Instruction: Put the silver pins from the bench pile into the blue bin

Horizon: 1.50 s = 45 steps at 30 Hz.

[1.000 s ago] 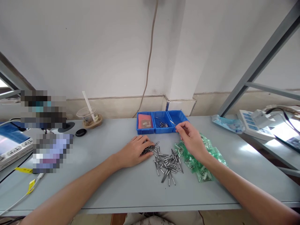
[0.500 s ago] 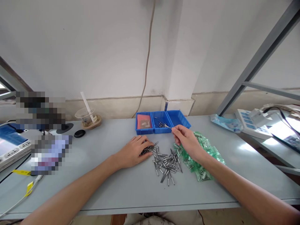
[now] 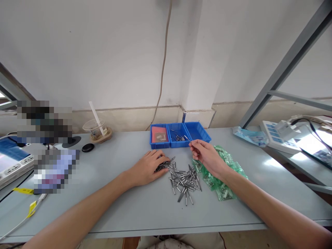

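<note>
Head view: a thin pin (image 3: 187, 138) is pinched in the right hand (image 3: 206, 157) at mid frame, its tip over the middle bin (image 3: 178, 144); the left hand (image 3: 149, 169) is laid on the pile (image 3: 184, 180), fingers curled; whether any are gripped cannot be told; bags (image 3: 225, 169) lie right.

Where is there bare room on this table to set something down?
Bare: table between cup and left hand; front strip below the metal pins; right of the green bags. Crowded: the middle, where the right hand pinches a pin by the blue trays.
</note>
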{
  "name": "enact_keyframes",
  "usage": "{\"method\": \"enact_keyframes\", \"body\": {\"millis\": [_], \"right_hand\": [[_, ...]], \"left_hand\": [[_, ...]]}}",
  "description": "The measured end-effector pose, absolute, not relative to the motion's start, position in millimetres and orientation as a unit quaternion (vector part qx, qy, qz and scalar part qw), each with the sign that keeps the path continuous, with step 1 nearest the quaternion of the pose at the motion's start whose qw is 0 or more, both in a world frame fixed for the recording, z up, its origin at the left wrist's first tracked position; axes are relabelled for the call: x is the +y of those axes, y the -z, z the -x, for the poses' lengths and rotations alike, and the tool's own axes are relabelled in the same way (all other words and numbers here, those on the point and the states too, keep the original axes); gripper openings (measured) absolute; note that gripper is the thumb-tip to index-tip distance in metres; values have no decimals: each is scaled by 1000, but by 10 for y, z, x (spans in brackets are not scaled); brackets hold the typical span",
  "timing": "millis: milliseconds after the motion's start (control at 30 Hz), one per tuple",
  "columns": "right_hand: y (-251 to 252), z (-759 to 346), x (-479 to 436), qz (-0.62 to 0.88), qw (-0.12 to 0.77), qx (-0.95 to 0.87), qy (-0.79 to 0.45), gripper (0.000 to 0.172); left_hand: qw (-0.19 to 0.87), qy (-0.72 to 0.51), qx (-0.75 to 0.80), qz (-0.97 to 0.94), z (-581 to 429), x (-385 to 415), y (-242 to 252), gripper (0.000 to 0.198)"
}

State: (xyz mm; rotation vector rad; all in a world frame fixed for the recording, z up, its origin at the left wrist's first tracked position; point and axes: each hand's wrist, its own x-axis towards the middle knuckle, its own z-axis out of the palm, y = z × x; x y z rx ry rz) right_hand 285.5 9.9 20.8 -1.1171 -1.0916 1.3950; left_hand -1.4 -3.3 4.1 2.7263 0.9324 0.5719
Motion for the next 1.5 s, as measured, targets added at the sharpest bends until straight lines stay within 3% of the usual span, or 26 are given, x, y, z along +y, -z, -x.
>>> {"method": "enact_keyframes", "body": {"millis": [1300, 1500], "right_hand": [[-180, -2850, 160, 458, 512, -476, -549, 26], [-174, -2867, 162, 485, 482, -523, -510, 25]], "left_hand": [[102, -189, 314, -925, 18, -30, -32, 34], [103, -189, 315, -924, 18, -24, -19, 33]]}}
